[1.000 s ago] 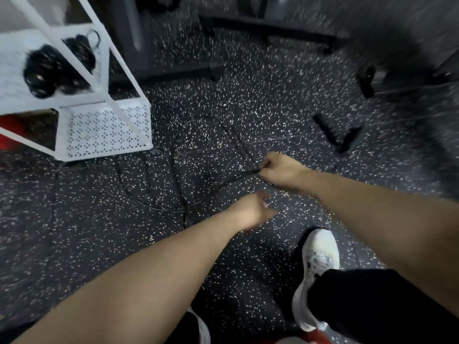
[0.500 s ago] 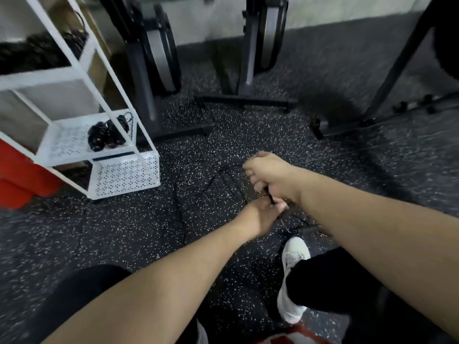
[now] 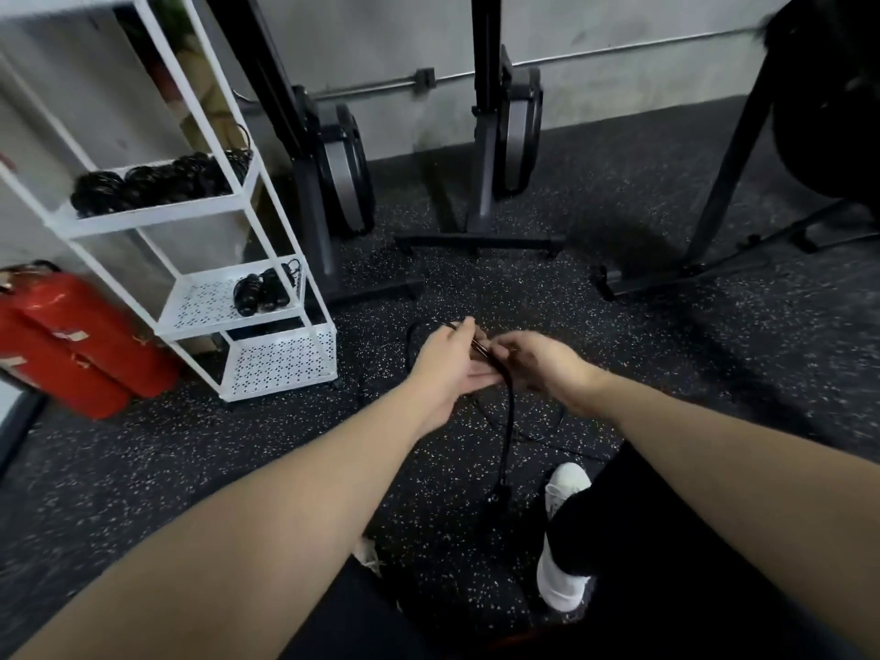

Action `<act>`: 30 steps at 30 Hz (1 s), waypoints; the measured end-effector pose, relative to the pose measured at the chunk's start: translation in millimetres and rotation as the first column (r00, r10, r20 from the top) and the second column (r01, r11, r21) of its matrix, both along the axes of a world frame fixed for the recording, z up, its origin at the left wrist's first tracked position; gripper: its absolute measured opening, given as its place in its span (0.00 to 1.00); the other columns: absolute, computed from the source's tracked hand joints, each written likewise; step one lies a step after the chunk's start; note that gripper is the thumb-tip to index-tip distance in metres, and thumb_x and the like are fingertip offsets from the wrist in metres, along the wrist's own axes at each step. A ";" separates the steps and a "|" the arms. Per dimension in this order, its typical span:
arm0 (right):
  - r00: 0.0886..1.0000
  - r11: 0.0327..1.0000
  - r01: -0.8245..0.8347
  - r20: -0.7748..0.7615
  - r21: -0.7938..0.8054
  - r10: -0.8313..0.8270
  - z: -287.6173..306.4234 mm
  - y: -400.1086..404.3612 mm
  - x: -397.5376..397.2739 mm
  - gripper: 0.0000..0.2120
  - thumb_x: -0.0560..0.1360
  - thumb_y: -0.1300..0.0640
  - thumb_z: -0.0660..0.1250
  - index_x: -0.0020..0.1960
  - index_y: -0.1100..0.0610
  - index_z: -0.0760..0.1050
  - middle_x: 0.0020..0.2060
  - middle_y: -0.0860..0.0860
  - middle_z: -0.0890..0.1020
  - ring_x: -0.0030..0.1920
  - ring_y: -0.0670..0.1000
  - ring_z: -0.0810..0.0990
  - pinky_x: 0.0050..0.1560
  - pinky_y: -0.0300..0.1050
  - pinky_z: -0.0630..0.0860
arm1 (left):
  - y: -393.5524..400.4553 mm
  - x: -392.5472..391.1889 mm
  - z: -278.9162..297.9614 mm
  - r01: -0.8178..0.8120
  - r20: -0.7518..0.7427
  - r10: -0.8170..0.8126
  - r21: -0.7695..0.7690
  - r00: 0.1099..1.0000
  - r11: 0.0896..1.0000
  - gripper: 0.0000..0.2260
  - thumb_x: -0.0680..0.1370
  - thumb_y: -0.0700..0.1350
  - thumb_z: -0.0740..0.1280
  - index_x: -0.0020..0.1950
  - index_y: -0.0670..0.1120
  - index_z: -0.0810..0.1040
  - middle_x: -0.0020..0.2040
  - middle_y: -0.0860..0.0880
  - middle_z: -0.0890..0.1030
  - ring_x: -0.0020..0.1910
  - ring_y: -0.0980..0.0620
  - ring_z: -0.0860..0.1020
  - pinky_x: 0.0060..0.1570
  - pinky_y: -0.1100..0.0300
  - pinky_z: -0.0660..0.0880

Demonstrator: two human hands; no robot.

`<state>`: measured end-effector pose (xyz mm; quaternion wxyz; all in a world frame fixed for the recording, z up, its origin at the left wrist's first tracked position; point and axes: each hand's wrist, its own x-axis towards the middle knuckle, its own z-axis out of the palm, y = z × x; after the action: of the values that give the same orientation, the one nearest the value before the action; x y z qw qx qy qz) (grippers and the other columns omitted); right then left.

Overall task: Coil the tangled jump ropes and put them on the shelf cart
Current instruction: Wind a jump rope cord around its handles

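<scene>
jump rope (image 3: 508,421): black, hanging to floor | shelf cart (image 3: 266,297): white, coiled ropes shelved

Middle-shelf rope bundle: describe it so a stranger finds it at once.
Find the white shelf cart on the left. On its perforated middle shelf sits a small black coiled rope bundle. The upper shelf holds a longer row of coils; the bottom shelf shows none.

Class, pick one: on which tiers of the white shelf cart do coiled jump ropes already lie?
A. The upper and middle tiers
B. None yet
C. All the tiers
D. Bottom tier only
A: coiled ropes lie on the upper tier of the shelf cart and a smaller bundle on the middle one; the bottom tier shows none.
</scene>
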<state>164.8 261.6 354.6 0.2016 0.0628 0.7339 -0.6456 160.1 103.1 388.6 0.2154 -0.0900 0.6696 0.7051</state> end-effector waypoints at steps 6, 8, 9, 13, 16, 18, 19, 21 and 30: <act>0.960 0.914 -0.260 -0.017 0.312 0.279 -19.4 -5.4 43.3 0.13 0.82 0.45 0.63 0.56 0.53 0.79 0.50 0.46 0.87 0.54 0.52 0.84 0.60 0.53 0.74 | -16.2 6.7 29.1 -0.126 0.026 0.123 0.132 0.992 0.983 0.11 0.88 0.48 0.56 0.53 0.43 0.72 0.42 0.42 0.85 0.45 0.41 0.86 0.50 0.46 0.84; 0.976 0.927 -0.200 -0.015 0.316 0.216 -16.7 -16.1 49.9 0.15 0.85 0.45 0.57 0.51 0.54 0.75 0.46 0.49 0.88 0.39 0.39 0.82 0.49 0.43 0.70 | -20.5 9.7 34.4 -0.170 0.032 0.167 0.168 0.985 0.971 0.12 0.88 0.49 0.56 0.52 0.43 0.73 0.45 0.42 0.85 0.45 0.41 0.86 0.50 0.46 0.84; 0.983 0.938 -0.167 -0.019 0.303 0.182 -14.2 -21.9 52.6 0.17 0.86 0.44 0.54 0.49 0.55 0.73 0.43 0.51 0.88 0.34 0.38 0.80 0.46 0.43 0.70 | -22.6 10.5 34.7 -0.186 0.026 0.184 0.179 0.983 0.966 0.12 0.88 0.49 0.57 0.53 0.43 0.74 0.47 0.41 0.86 0.45 0.42 0.86 0.50 0.47 0.84; 0.999 0.996 -0.011 0.041 -0.085 0.015 -6.6 -49.9 62.1 0.18 0.86 0.46 0.53 0.42 0.55 0.66 0.27 0.52 0.76 0.33 0.54 0.75 0.44 0.50 0.73 | -30.9 16.3 27.8 -0.186 -0.016 0.190 0.151 0.982 0.971 0.21 0.85 0.60 0.59 0.62 0.43 0.76 0.54 0.44 0.87 0.48 0.44 0.86 0.50 0.48 0.84; 0.994 0.910 0.082 0.094 -0.406 -0.048 6.5 -63.2 63.0 0.21 0.86 0.45 0.54 0.35 0.52 0.62 0.27 0.49 0.61 0.30 0.51 0.60 0.36 0.47 0.62 | -30.8 28.0 16.3 -0.120 -0.038 0.123 0.075 0.992 0.990 0.29 0.81 0.70 0.54 0.63 0.47 0.77 0.54 0.48 0.87 0.51 0.46 0.85 0.55 0.46 0.81; 0.994 0.833 0.104 0.089 -0.544 -0.066 16.2 -63.8 60.6 0.24 0.86 0.45 0.53 0.33 0.51 0.61 0.27 0.48 0.58 0.29 0.50 0.57 0.35 0.46 0.60 | -27.2 40.0 5.9 -0.059 -0.038 0.060 0.023 0.997 0.998 0.35 0.77 0.75 0.51 0.62 0.49 0.79 0.46 0.51 0.87 0.46 0.48 0.83 0.52 0.48 0.80; 0.991 0.786 0.130 0.102 -0.604 -0.085 20.6 -61.8 59.4 0.24 0.86 0.45 0.52 0.33 0.51 0.61 0.28 0.48 0.57 0.30 0.50 0.57 0.35 0.45 0.60 | -26.7 47.1 -1.1 -0.019 -0.032 0.019 0.000 0.999 1.000 0.38 0.73 0.78 0.52 0.62 0.50 0.80 0.43 0.52 0.86 0.44 0.49 0.83 0.49 0.51 0.79; 0.978 0.672 0.208 0.151 -0.711 -0.143 27.5 -56.0 57.7 0.24 0.86 0.46 0.53 0.32 0.51 0.61 0.28 0.47 0.57 0.30 0.49 0.56 0.34 0.44 0.60 | -22.6 60.5 -18.2 0.081 -0.005 -0.081 -0.045 0.997 0.996 0.43 0.63 0.85 0.54 0.60 0.56 0.82 0.51 0.50 0.87 0.54 0.49 0.83 0.59 0.49 0.78; 0.846 0.298 0.488 0.361 -0.820 -0.392 17.1 -16.7 46.3 0.22 0.85 0.46 0.55 0.34 0.50 0.61 0.28 0.46 0.59 0.30 0.47 0.57 0.34 0.41 0.60 | -14.1 83.6 -50.9 0.339 -0.064 -0.472 -0.613 0.879 0.714 0.12 0.88 0.51 0.53 0.48 0.53 0.72 0.46 0.54 0.78 0.45 0.57 0.76 0.49 0.60 0.72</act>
<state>211.1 244.9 371.7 0.0520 0.1750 0.2248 -0.9571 243.7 89.0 337.7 0.2532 0.0755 0.8754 0.4048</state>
